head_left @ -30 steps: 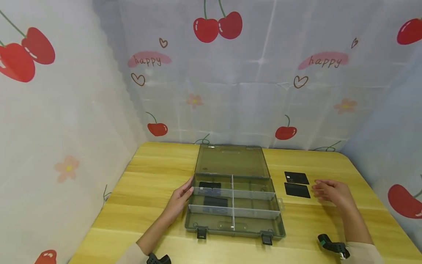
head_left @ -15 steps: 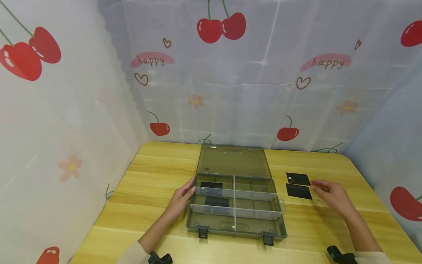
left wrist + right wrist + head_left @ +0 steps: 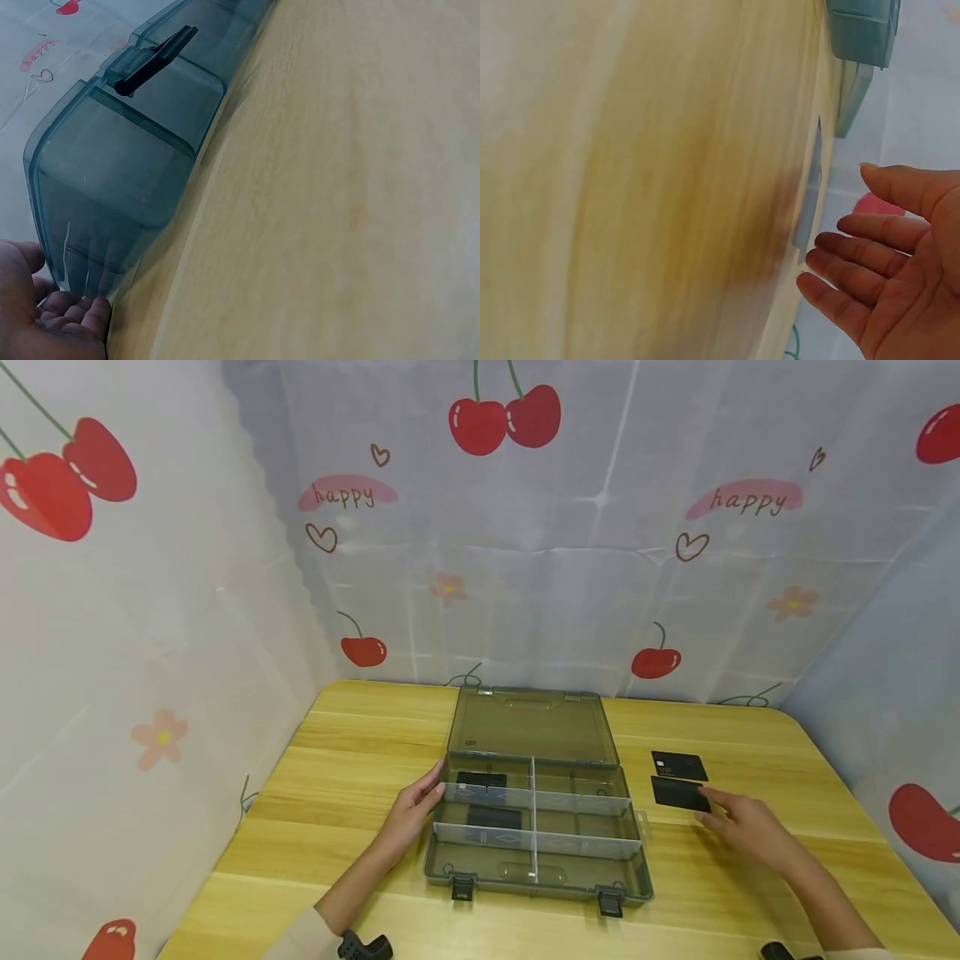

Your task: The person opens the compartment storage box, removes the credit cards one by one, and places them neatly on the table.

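Note:
A smoky translucent storage box (image 3: 591, 869) lies on the table with its lid (image 3: 532, 725) folded back. My left hand (image 3: 408, 810) grips the box's left side, thumb at the rim; in the left wrist view that hand (image 3: 60, 322) is at the box's corner. Right of the box lie two black cards, the rear card (image 3: 678, 766) and the front card (image 3: 677, 793). My right hand (image 3: 746, 831) reaches the front card's right edge, fingertips over or touching it. In the right wrist view the same hand (image 3: 900, 270) has its fingers extended and thumb apart.
White dividers (image 3: 534, 814) split the box into several compartments. One black card (image 3: 482, 780) is in the rear left compartment, another dark card (image 3: 493, 817) in the middle left one. Two black latches (image 3: 462, 888) hang at the front. A cherry-printed curtain (image 3: 525, 568) surrounds the wooden table (image 3: 360, 735).
My right hand has moved left and toward the front card, from beside the cards to its right edge. The left hand has stayed at the box. The view has shifted slightly.

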`<control>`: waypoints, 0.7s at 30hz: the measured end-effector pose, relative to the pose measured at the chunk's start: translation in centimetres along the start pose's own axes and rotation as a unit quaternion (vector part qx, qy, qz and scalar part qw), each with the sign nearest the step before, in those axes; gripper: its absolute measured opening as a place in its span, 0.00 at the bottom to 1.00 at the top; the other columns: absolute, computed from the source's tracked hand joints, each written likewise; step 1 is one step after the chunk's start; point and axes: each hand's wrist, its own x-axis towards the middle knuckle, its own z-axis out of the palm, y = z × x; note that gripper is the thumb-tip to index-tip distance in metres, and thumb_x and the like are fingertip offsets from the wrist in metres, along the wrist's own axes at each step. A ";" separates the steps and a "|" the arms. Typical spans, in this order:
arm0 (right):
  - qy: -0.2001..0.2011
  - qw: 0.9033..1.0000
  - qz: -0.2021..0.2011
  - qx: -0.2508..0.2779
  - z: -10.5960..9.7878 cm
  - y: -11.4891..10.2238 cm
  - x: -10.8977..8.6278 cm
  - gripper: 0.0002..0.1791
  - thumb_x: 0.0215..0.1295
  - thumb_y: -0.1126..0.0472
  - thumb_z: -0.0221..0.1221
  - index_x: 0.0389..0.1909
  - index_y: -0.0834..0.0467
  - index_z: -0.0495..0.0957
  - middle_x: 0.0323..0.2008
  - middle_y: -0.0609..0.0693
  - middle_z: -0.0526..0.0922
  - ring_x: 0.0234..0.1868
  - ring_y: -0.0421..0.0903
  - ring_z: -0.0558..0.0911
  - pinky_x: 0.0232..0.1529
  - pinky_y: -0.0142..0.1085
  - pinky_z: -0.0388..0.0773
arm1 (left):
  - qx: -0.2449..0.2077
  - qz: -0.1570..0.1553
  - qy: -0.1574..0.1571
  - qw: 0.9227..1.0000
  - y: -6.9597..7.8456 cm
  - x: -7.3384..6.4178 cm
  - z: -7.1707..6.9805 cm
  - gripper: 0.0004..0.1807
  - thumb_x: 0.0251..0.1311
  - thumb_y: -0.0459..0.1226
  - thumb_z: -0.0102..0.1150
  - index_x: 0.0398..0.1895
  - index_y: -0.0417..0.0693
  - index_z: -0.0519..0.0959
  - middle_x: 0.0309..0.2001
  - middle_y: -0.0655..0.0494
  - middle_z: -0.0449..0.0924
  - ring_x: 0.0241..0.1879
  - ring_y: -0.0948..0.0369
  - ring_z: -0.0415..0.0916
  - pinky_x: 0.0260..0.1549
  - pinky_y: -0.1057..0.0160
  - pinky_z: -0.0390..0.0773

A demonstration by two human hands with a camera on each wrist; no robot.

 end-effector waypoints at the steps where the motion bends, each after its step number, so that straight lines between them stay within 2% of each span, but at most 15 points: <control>1: -0.004 1.000 -0.001 -0.003 0.1 0.0 -0.1 0.31 0.74 0.56 0.59 0.65 0.78 0.68 0.30 0.67 0.83 0.32 0.54 0.82 0.29 0.42 0.76 | 0.000 0.000 0.000 1.000 0.0 0.0 0.0 0.31 0.78 0.43 0.51 0.78 0.46 0.60 0.79 0.54 0.55 0.77 0.53 0.51 0.72 0.51 0.59; 2: -0.011 1.000 -0.002 -0.005 0.1 -0.1 -0.1 0.32 0.74 0.55 0.59 0.65 0.78 0.68 0.33 0.69 0.83 0.33 0.55 0.82 0.30 0.43 0.77 | -0.001 0.000 0.000 1.000 0.0 0.0 0.0 0.31 0.78 0.43 0.51 0.78 0.46 0.60 0.79 0.54 0.55 0.77 0.53 0.51 0.72 0.51 0.59; 3: -0.014 1.000 -0.008 -0.009 0.2 -0.1 -0.1 0.32 0.74 0.55 0.60 0.65 0.78 0.68 0.42 0.74 0.82 0.36 0.60 0.83 0.33 0.47 0.81 | 0.000 0.001 0.000 1.000 0.0 0.0 0.0 0.31 0.78 0.43 0.51 0.78 0.46 0.60 0.79 0.54 0.55 0.77 0.53 0.51 0.72 0.51 0.60; 4: -0.016 1.000 -0.015 -0.015 0.3 0.0 -0.1 0.32 0.73 0.55 0.60 0.64 0.79 0.69 0.51 0.77 0.79 0.42 0.65 0.84 0.39 0.52 0.83 | -0.001 0.001 -0.001 1.000 0.0 0.0 0.0 0.31 0.78 0.43 0.51 0.78 0.46 0.60 0.79 0.54 0.55 0.77 0.53 0.51 0.72 0.50 0.60; 6: -0.018 0.999 -0.029 -0.026 0.5 0.1 -0.1 0.31 0.72 0.56 0.62 0.61 0.79 0.71 0.63 0.80 0.68 0.55 0.73 0.78 0.49 0.61 0.80 | -0.001 0.002 -0.001 1.000 0.0 0.0 0.0 0.31 0.78 0.43 0.51 0.78 0.45 0.60 0.79 0.53 0.54 0.77 0.52 0.51 0.71 0.49 0.60; 7: -0.019 0.999 -0.034 -0.033 0.6 0.2 -0.1 0.31 0.71 0.56 0.62 0.60 0.79 0.72 0.63 0.79 0.68 0.59 0.75 0.74 0.53 0.64 0.77 | -0.001 0.001 -0.001 1.000 0.1 0.0 0.0 0.31 0.78 0.43 0.51 0.78 0.46 0.60 0.79 0.54 0.55 0.77 0.53 0.51 0.72 0.50 0.60; 9: -0.022 0.998 -0.037 -0.040 0.7 0.4 0.0 0.29 0.70 0.57 0.63 0.58 0.80 0.74 0.63 0.78 0.70 0.60 0.76 0.73 0.52 0.63 0.78 | 0.000 0.001 -0.001 1.000 0.1 0.0 0.1 0.31 0.78 0.43 0.51 0.78 0.46 0.60 0.78 0.54 0.55 0.77 0.53 0.51 0.72 0.50 0.60; 13: -0.018 0.998 -0.037 -0.053 0.9 0.8 0.0 0.27 0.70 0.58 0.64 0.55 0.80 0.77 0.62 0.77 0.72 0.60 0.76 0.73 0.51 0.62 0.79 | -0.001 0.001 -0.001 1.000 0.0 0.0 0.1 0.30 0.78 0.42 0.51 0.78 0.46 0.60 0.78 0.54 0.55 0.77 0.52 0.52 0.72 0.50 0.60; 18: -0.020 0.998 -0.031 -0.053 0.6 1.0 0.0 0.27 0.70 0.57 0.64 0.53 0.80 0.78 0.62 0.78 0.70 0.60 0.77 0.72 0.53 0.65 0.77 | 0.000 0.003 -0.002 1.000 0.0 0.0 0.0 0.30 0.78 0.42 0.50 0.78 0.46 0.60 0.79 0.54 0.55 0.77 0.52 0.51 0.72 0.50 0.59; 21: -0.022 0.998 -0.027 -0.046 0.4 1.1 -0.1 0.27 0.70 0.56 0.63 0.53 0.80 0.78 0.62 0.78 0.70 0.59 0.77 0.72 0.50 0.63 0.79 | 0.000 0.003 -0.003 1.000 0.0 0.0 0.0 0.30 0.78 0.42 0.50 0.78 0.46 0.60 0.79 0.54 0.55 0.77 0.53 0.51 0.72 0.50 0.59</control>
